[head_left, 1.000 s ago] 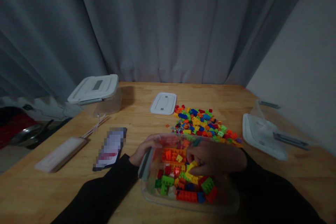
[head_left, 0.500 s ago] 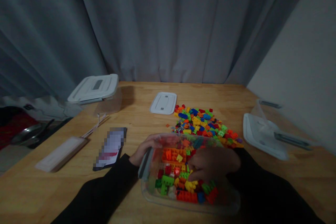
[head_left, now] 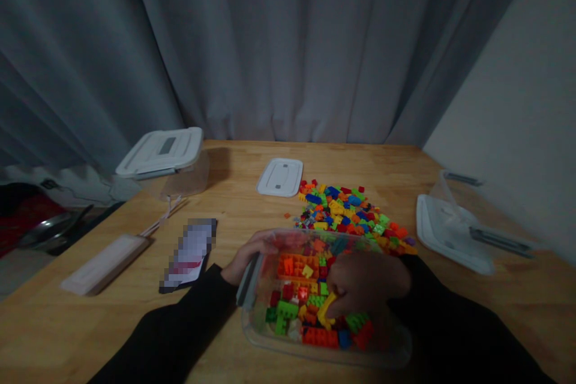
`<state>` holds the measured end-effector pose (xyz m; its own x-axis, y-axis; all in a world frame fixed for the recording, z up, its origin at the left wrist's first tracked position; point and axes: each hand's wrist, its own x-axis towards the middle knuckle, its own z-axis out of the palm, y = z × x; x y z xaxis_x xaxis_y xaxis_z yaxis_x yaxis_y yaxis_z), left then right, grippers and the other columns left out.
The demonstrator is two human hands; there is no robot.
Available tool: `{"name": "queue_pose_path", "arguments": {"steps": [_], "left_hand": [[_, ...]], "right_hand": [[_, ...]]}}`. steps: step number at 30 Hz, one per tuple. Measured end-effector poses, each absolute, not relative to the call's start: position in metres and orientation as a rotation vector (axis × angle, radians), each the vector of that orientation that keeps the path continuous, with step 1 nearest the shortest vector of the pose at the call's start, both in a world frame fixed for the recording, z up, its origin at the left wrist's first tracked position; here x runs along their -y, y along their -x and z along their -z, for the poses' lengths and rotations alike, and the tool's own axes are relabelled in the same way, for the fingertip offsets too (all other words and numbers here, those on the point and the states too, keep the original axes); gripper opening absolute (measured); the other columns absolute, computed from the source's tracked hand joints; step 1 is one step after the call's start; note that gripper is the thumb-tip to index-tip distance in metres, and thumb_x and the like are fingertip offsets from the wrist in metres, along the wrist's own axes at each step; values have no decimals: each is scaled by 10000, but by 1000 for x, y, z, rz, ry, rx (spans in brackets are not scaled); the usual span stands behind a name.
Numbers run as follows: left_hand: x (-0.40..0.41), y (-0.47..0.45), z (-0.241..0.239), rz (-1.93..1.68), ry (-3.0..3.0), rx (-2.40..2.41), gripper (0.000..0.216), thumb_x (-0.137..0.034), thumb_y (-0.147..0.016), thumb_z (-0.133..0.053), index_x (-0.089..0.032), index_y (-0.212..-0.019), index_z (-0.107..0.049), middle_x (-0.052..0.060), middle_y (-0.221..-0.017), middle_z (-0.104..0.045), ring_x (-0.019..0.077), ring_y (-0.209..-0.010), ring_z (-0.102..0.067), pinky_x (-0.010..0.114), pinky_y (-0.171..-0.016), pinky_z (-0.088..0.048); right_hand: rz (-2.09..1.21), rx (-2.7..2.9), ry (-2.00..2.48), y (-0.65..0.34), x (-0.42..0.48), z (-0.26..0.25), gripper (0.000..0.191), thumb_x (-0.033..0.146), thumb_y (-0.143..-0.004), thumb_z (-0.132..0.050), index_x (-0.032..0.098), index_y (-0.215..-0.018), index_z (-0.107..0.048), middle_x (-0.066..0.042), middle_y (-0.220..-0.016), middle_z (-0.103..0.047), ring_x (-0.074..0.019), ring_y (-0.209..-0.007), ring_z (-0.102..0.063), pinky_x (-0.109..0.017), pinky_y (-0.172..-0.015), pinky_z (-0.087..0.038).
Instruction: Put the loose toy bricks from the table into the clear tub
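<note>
A clear plastic container (head_left: pixel 396 348) full of coloured toy bricks sits on the wooden table in front of me. My left hand (head_left: pixel 247 255) grips its left rim beside the grey latch. Inside the container my right hand (head_left: pixel 366 282) is closed, fingers pinched on a yellow brick (head_left: pixel 324 309) above the other bricks. Behind the container lies a loose pile of coloured bricks (head_left: pixel 348 210) on the table.
A white lid (head_left: pixel 279 177) lies behind the pile. A lidded clear box (head_left: pixel 164 159) stands at the back left. Another white lid and clear box (head_left: pixel 450 231) lie at the right. A phone (head_left: pixel 189 255) and a long white case (head_left: pixel 104 263) lie to the left.
My right hand has sunk a little deeper into the container and shifted among the bricks, now pinching a yellow brick. My left hand has stayed on the rim.
</note>
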<state>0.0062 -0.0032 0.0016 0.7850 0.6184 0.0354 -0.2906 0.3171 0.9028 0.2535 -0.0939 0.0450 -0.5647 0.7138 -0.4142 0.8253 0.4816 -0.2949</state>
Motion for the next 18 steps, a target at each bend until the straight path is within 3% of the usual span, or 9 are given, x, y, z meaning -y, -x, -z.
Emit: {"name": "queue_pose_path", "arguments": {"steps": [5, 13, 18], "left_hand": [[0, -5, 7, -629, -1085, -332, 610, -153, -653, -526, -129, -1208, -777, 117, -1255, -775, 364, -1301, -632, 507, -1206, -347], [-4, -3, 12, -590, -1107, -310, 606, -162, -693, -528, -134, -1254, -753, 114, -1275, -767, 363, -1324, -615, 514, -1196, -365], [-4, -3, 13, -600, -1109, -313, 602, -161, -690, -524, -139, -1243, -760, 115, -1280, -764, 367, -1329, -611, 530, -1201, -351]], "right_hand": [[622, -2576, -1356, -256, 92, -42, 508, 683, -794, -685, 180, -825, -749, -35, -748, -729, -156, -630, -590, -250, -473, -236], [652, -2566, -1332, -253, 91, -46, 395, 558, -834, -732, 178, -724, -727, -1, -666, -677, -123, -568, -537, -260, -481, -246], [799, -2642, -1408, -256, 92, -64, 248, 436, -869, -740, 190, -840, -762, -2, -755, -736, -133, -674, -637, -255, -582, -394]]}}
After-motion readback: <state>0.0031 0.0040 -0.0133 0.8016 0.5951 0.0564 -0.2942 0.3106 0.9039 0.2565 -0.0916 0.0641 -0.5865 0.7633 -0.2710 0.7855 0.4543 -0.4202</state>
